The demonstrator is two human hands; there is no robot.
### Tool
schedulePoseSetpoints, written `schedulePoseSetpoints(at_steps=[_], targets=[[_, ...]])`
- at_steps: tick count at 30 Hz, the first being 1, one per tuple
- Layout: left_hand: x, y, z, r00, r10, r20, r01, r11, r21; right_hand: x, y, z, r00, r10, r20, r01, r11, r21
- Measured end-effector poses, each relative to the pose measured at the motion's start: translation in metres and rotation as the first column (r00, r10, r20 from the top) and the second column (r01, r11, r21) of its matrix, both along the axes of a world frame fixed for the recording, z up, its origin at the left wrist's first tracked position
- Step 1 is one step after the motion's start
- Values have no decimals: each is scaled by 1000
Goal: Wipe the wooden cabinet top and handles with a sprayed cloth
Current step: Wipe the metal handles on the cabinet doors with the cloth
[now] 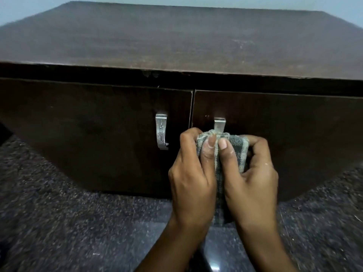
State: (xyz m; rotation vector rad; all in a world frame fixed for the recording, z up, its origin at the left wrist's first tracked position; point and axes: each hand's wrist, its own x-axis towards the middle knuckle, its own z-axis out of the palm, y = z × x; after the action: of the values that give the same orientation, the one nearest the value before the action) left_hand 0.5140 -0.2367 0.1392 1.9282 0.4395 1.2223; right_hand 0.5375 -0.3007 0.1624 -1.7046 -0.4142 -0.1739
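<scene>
A dark wooden cabinet fills the view, with its brown top (176, 36) above and two doors below. Each door carries a metal handle. The left handle (161, 131) is bare. The right handle (219, 124) shows only its upper end; a grey checked cloth (236, 148) is wrapped around the rest. My left hand (191, 173) and my right hand (253, 177) both grip the cloth around that handle, thumbs side by side on the front. A strip of cloth hangs down between my wrists.
Dark speckled stone floor (59, 222) lies in front of the cabinet. A pale wall (29, 8) rises behind the top. The front edge of the top has small chips near the middle (151, 74).
</scene>
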Motion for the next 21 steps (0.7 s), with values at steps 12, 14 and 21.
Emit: schedulePoseSetpoints(at_steps=[12,14,21], targets=[[2,-2,-30,998,16,-55,-19,998,-60,1,3,-33,1000,-9,4,9,999,-50],[3,-1,-33,998,24,-65,-28,997,-75,3,4,-35,1000,-11,9,12,997,-72],[-1,-5,-21,1000,4,-14,-5,997,-82,-3,0,-24,998,-39,57,44,996,-78]])
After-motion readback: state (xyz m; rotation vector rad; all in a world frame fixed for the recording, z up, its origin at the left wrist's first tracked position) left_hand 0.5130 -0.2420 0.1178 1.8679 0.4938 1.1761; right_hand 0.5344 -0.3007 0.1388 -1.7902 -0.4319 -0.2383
